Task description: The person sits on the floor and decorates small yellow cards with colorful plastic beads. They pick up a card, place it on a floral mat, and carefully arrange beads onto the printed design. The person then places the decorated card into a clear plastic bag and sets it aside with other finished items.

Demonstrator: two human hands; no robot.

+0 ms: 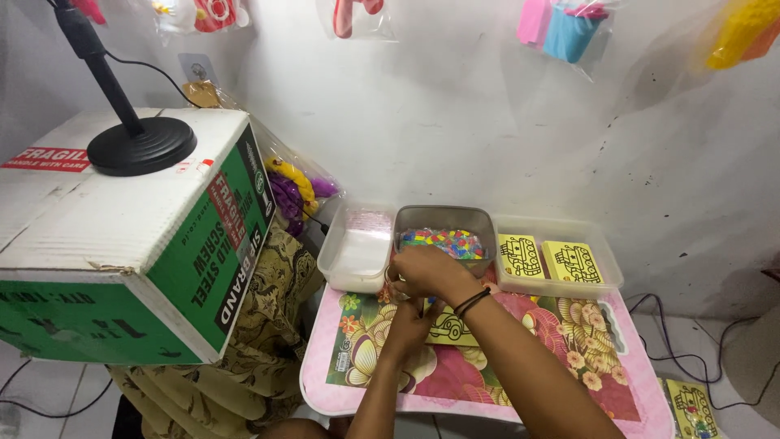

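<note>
The small pink table [317, 382] is walled along its back edge by three containers side by side, a clear tub [355, 260], a grey tray of coloured pieces [445, 221] and a clear tray of yellow cards [557, 280], so no path runs there. Its left edge is hemmed by a big cardboard box [122, 244] and patterned cloth [260, 341]. The front right corner lies bare, open from the right edge.
</note>
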